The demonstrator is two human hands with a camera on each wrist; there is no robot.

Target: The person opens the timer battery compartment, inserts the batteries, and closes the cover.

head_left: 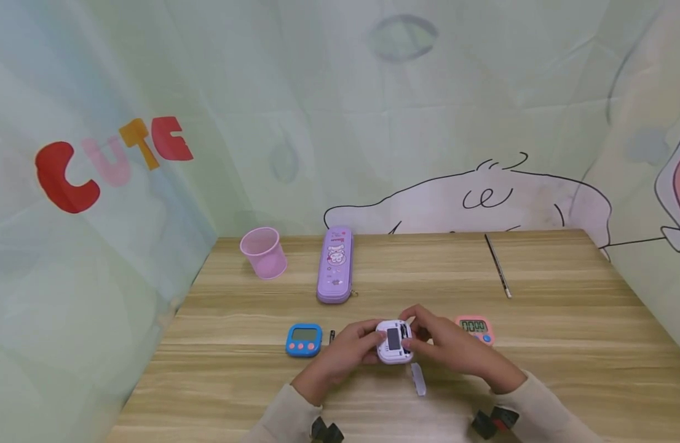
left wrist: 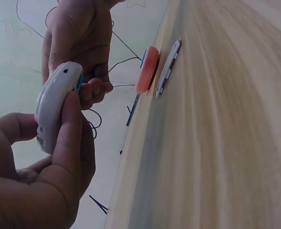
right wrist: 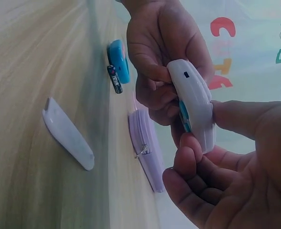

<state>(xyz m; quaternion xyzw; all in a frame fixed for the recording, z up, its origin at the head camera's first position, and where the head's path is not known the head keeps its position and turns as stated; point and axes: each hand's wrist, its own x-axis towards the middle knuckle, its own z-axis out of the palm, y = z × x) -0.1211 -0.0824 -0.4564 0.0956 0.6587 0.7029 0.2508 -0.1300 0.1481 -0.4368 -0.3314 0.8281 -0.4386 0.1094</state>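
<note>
2 hands, the left hand (head_left: 347, 349) and the right hand (head_left: 447, 344), grasp 1 white timer (head_left: 394, 340) over the near middle of the counter (head_left: 207, 369); I see both thumbs on its back. Its battery slot (head_left: 404, 330) is uncovered on the right side, but the right thumb overlaps it, and I can't clearly make out what sits inside. Its front is turned away from the head view; the wrist views give me only a sliver of blue. 1 white cover (head_left: 419, 379) lies nearer, slightly right. To the left, 1 small battery (head_left: 332, 336) is just beside a blue timer (head_left: 304, 340). A pink timer (head_left: 475, 326) is partly hidden behind the right hand. Farther off I see a purple pencil case (head_left: 336, 266), a pink cup (head_left: 267, 258) and a pencil (head_left: 498, 266). Both sleeves (head_left: 287, 415) are cut off at the near edge.
</note>
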